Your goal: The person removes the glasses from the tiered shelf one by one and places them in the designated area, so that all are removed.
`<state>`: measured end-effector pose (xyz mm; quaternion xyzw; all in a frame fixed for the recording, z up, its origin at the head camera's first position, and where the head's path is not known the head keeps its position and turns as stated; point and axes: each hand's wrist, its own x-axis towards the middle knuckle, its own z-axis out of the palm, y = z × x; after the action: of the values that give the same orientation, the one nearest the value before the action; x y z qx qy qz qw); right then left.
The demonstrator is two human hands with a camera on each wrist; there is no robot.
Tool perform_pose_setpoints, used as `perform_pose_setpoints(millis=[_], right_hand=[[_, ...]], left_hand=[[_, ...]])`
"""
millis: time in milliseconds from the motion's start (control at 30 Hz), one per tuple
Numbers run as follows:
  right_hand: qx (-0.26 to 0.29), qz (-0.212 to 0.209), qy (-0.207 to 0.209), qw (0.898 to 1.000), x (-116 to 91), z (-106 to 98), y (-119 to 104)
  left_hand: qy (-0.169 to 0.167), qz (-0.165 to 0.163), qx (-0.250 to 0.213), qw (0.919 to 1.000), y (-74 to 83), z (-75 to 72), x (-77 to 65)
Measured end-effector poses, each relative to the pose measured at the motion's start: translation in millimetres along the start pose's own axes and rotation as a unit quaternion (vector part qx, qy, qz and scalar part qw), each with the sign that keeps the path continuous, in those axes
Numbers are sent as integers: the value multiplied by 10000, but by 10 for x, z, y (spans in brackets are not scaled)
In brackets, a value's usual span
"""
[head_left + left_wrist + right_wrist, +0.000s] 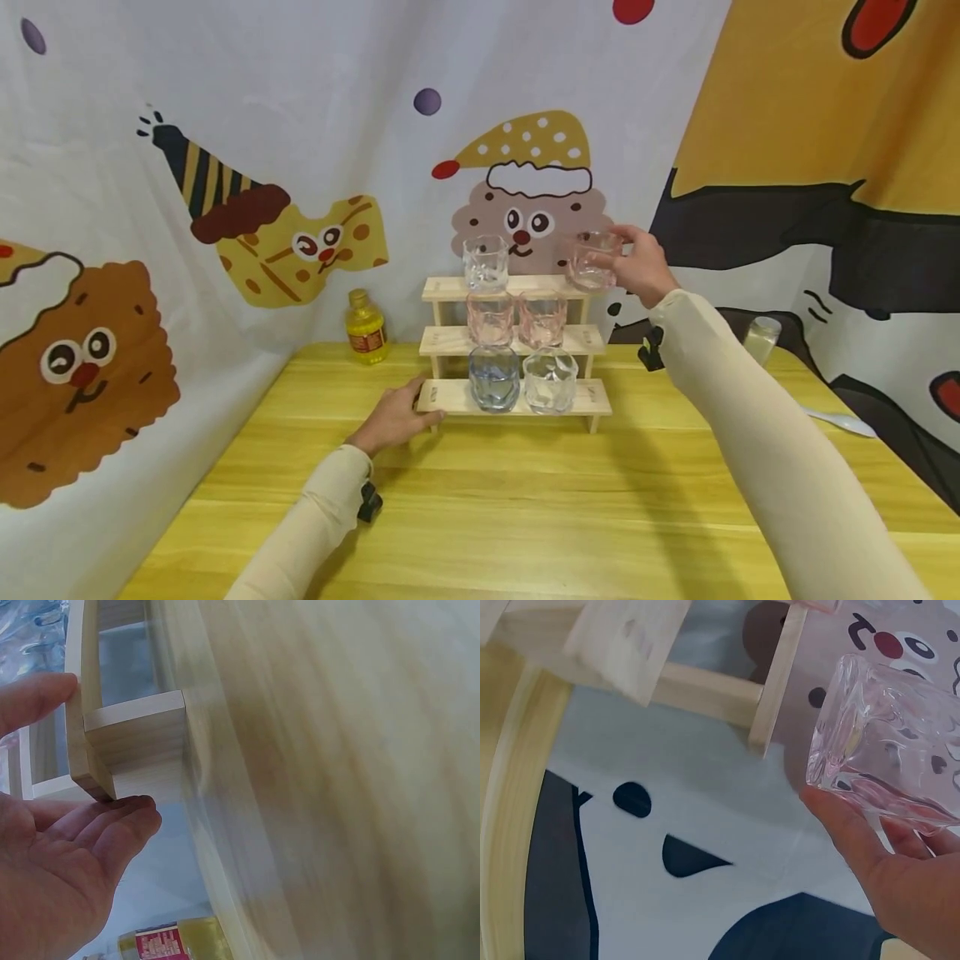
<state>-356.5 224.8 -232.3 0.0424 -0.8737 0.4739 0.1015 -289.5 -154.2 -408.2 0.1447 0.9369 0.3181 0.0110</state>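
A three-step wooden rack (453, 342) stands on the table, its left end gripped by my left hand (396, 418) at the lowest step. In the left wrist view, the thumb lies on one face of the step board (88, 742) and the other fingers meet its end. My right hand (643, 265) holds a pink glass (587, 268) at the right end of the top step; the right wrist view shows the glass (885, 742) beside the board's end. A clear glass (486, 263) stands on the top step's left half.
Two pink glasses, left (491, 320) and right (543, 320), fill the middle step. Below stand a blue glass (494, 380) and a clear glass (551, 382). A yellow bottle (366, 328) is at the back left; a small jar (762, 338) and white spoon (846, 423) lie right. A printed cloth (337, 150) hangs behind.
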Motion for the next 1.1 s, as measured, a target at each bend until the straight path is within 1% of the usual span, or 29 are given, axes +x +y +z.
perform_pose_setpoints(millis=[133,233,333,467,600,800,1100], right_hand=[[-148,-85,15,9999,-56,-78,94],[-94,-89,-4,9999,-96,-139,166],[72,-59,-37,9999,-132,-186,244],[122,-48,-11,9999,-176,-248,366],[-51,-43,78,9999,-218,-300,483],[-215,166,132,9995,-260,-300,664],[-247,382,41,9990,-355,-207,1017]], left_hand=[[41,15,-4,10000,-11,8,-5],[49,7,-16,10000,-11,11,-8],[59,-40,-46,10000,-15,13,-13],[77,-47,-58,9999,-19,15,-11],[80,-24,-41,10000,-18,19,-1],[105,-45,-75,9999,-16,19,-2],[72,-58,-131,9999,-14,17,-8]])
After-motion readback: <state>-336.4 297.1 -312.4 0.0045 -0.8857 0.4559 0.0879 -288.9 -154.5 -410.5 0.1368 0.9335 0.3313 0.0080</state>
